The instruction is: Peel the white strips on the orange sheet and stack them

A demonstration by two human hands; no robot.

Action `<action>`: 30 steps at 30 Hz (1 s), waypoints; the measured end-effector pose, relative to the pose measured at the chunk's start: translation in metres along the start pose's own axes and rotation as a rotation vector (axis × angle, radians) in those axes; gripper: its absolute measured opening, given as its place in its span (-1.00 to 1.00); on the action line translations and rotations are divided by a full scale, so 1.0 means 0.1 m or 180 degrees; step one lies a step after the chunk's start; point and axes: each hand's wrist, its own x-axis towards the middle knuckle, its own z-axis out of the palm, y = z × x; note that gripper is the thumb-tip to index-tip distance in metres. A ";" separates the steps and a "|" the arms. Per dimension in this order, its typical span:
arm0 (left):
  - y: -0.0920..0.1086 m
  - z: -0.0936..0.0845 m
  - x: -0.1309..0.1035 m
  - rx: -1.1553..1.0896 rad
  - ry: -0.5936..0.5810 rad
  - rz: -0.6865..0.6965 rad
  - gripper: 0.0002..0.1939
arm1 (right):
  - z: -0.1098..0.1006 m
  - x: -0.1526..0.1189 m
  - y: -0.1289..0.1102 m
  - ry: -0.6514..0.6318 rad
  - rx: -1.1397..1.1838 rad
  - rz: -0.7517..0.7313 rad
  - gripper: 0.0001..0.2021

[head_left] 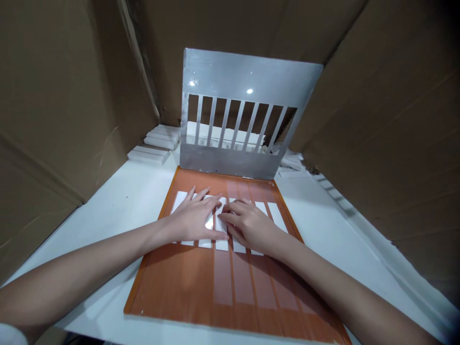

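A row of white strips (222, 245) lies side by side across the middle of an orange board (172, 287), with narrow gaps of orange between them. The person's left hand (194, 216) is laid over the left part of the row, palm down. Its fingers are spread well apart and point to the far side, while the thumb reaches right to the middle strip; they do not close round anything. The right hand (253, 223) comes in from the right, its fingers bent and close together, tips at the middle strip beside the left thumb. Whether those tips pinch the strip or only press on it, I cannot tell. The strips at the right end of the row lie uncovered.

Paler bands (223, 282) show on the near right part of the board. At its far edge a shiny metal plate (247, 79) stands up, leaning slightly back, with a row of long slots cut through it.

The board rests on a white desk (323, 215). At the far left of the desk sit stacks of white pieces (148, 154), and more loose white scraps (293, 162) lie at the far right, behind the plate. Brown cardboard walls (53, 96) enclose the desk on the left, right and far sides.
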 end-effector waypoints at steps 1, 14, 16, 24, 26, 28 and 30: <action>0.00 0.00 0.00 -0.0003 0.0000 0.0004 -0.20 | 0.00 0.00 0.00 -0.0004 -0.0002 -0.0003 -0.76; -0.01 0.01 0.00 0.0044 0.0021 0.0027 -0.28 | 0.01 0.00 0.01 -0.0004 -0.0018 0.0018 -0.78; -0.01 0.01 0.00 0.0042 0.0022 0.0033 -0.28 | 0.01 0.00 0.01 -0.0017 -0.0018 0.0013 -0.77; 0.00 -0.01 0.00 0.0034 0.0018 0.0067 -0.20 | 0.02 -0.01 0.00 -0.0034 -0.0062 -0.0005 -0.79; 0.00 0.00 0.01 0.0021 0.0007 0.0066 -0.18 | 0.02 0.00 0.01 -0.0002 -0.0079 -0.0019 -0.78; 0.00 0.00 0.01 0.0010 0.0003 0.0060 -0.17 | -0.02 0.01 0.00 0.0009 -0.0113 -0.0034 -0.79; 0.00 0.01 0.01 0.0018 0.0007 0.0068 -0.18 | -0.09 0.02 -0.05 0.0005 -0.0121 0.0025 -0.80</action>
